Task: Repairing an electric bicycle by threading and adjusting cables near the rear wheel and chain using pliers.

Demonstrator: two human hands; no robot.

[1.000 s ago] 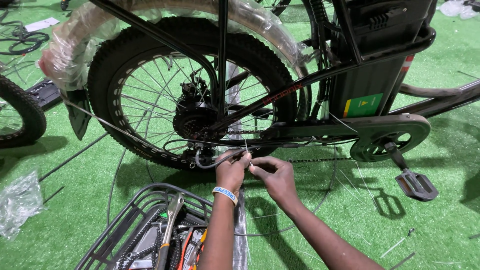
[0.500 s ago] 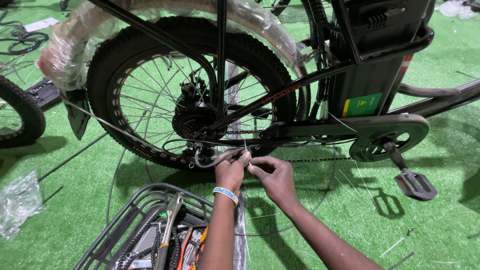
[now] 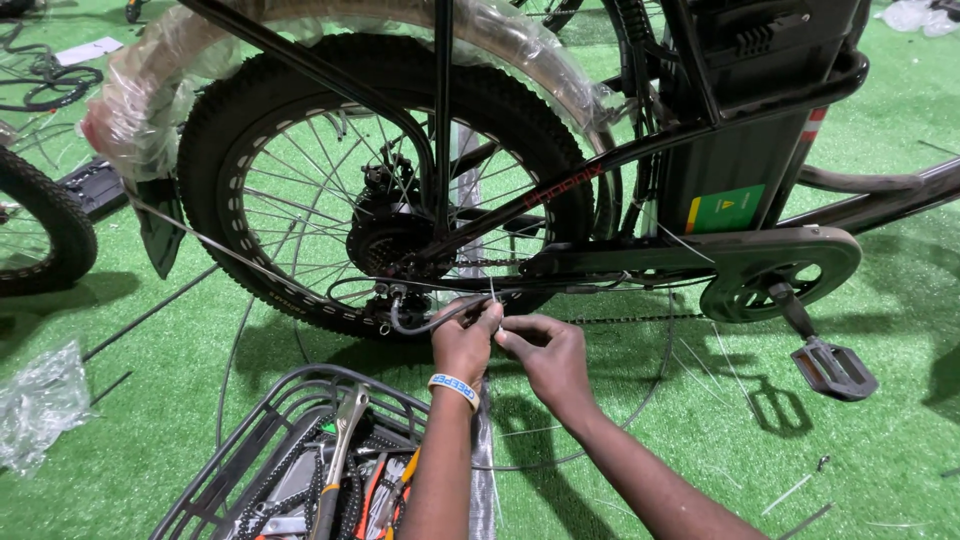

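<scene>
Tie [image 3: 493, 292]: thin pale strip, upright, at lower frame bar just right of rear hub, above both hands
Cable [image 3: 425, 322]: grey loop from hub area, running to left hand
Left hand [image 3: 463, 345]: fingers pinched at base of tie and cable end; wristband on wrist
Right hand [image 3: 548, 355]: fingertips closed, touching left hand's fingertips; exact thing grasped, cannot tell
Wheel [image 3: 300, 200]: rear, knobby tyre, directly behind hands
Chainguard [image 3: 780, 270]: right of hands, pedal [image 3: 832, 368] below it
Basket [image 3: 250, 440]: wire, near left forearm, pliers [image 3: 340, 450] inside
Ground: green turf [image 3: 880, 470], cut tie ends scattered
</scene>
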